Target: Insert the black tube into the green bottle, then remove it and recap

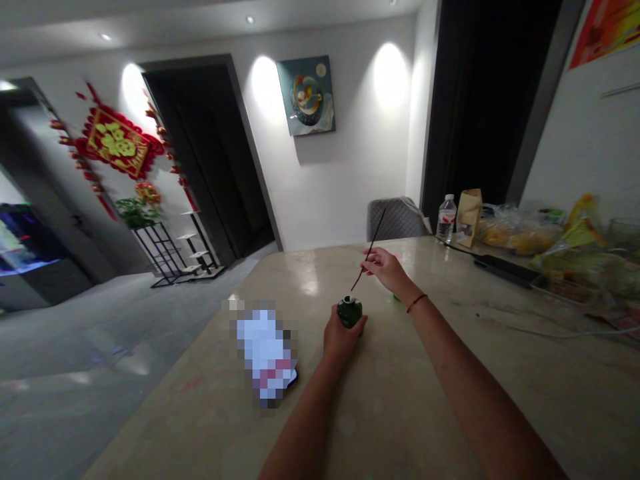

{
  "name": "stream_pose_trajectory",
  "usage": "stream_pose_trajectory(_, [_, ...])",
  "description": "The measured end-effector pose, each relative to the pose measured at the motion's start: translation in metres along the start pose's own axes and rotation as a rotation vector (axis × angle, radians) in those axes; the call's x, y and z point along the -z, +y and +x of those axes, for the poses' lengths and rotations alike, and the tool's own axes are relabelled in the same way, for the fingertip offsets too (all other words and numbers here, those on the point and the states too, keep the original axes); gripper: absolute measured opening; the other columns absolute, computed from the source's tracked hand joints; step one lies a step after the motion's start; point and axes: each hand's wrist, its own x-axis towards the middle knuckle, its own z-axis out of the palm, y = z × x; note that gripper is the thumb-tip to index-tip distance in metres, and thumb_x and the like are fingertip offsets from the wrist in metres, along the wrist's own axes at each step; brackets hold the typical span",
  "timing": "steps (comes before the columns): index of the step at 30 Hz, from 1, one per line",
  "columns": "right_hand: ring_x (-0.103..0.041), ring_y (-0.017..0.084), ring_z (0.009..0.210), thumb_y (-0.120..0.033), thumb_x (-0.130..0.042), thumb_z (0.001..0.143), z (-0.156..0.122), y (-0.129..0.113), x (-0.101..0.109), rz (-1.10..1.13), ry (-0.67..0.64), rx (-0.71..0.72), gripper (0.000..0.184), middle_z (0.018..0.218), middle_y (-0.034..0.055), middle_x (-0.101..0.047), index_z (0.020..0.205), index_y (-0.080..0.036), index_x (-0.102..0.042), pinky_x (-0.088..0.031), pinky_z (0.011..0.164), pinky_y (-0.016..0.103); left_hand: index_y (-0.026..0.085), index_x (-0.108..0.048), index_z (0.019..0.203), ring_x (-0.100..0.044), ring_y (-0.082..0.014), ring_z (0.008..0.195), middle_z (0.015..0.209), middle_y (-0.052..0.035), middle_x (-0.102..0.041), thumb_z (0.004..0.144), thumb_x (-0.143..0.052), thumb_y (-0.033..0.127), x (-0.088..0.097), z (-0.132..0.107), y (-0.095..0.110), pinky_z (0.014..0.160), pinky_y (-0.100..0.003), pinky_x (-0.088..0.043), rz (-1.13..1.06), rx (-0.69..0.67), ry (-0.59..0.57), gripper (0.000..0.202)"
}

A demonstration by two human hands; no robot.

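Note:
My left hand (pixel 340 337) is wrapped round a small dark green bottle (pixel 349 311) that stands upright on the beige table (pixel 400 400). My right hand (pixel 384 268) pinches a thin black stick (pixel 373 243) that slants up and to the right. The stick's lower tip hangs just above the bottle's mouth. A dark band circles my right wrist.
A blurred white flat object (pixel 265 353) lies on the table to the left of my left arm. At the far right stand a water bottle (pixel 446 219), a brown paper bag (pixel 469 217), bagged food (pixel 520 233) and a white cable (pixel 540 330). A grey chair (pixel 395 218) is behind the table.

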Motion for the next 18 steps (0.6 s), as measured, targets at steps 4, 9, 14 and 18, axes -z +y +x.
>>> stream_pose_trajectory(4, [-0.059,0.010,0.065,-0.023,-0.054,0.069,-0.004,-0.013,-0.009,0.077,-0.022,0.097,0.028,0.071,0.0002,-0.059,0.095,-0.015,-0.049,-0.049,0.065,0.027,0.020,-0.047,0.100,-0.057,-0.0169,0.078,0.086,-0.0042,-0.061,0.063,-0.060,0.051,0.000,0.000,0.000,0.067,-0.025,-0.041,-0.003,-0.005,0.001,0.050])
stream_pose_trajectory(9, [-0.058,0.009,0.062,-0.023,-0.056,0.068,-0.009,-0.017,-0.014,0.100,-0.077,0.099,0.028,0.069,-0.0008,-0.058,0.094,-0.015,-0.049,-0.049,0.062,0.025,0.020,-0.046,0.101,-0.058,-0.0168,0.077,0.086,-0.0040,-0.061,0.063,-0.060,0.051,0.000,0.000,0.000,0.067,-0.025,-0.041,-0.013,-0.015,0.008,0.050])
stream_pose_trajectory(14, [-0.058,0.010,0.063,-0.024,-0.056,0.068,-0.011,-0.015,-0.021,0.090,-0.110,0.083,0.027,0.067,-0.0020,-0.057,0.093,-0.015,-0.049,-0.049,0.063,0.026,0.021,-0.047,0.101,-0.058,-0.0176,0.081,0.088,-0.0043,-0.061,0.061,-0.062,0.050,0.001,0.000,0.001,0.068,-0.025,-0.040,-0.022,0.008,0.000,0.051])
stream_pose_trajectory(18, [-0.058,0.010,0.064,-0.022,-0.056,0.068,-0.015,-0.016,-0.025,-0.003,-0.166,0.079,0.026,0.068,-0.0013,-0.056,0.093,-0.014,-0.051,-0.049,0.063,0.025,0.021,-0.046,0.100,-0.057,-0.0175,0.079,0.087,-0.0039,-0.061,0.062,-0.062,0.050,0.001,-0.001,0.001,0.068,-0.025,-0.041,-0.022,0.005,0.003,0.051])
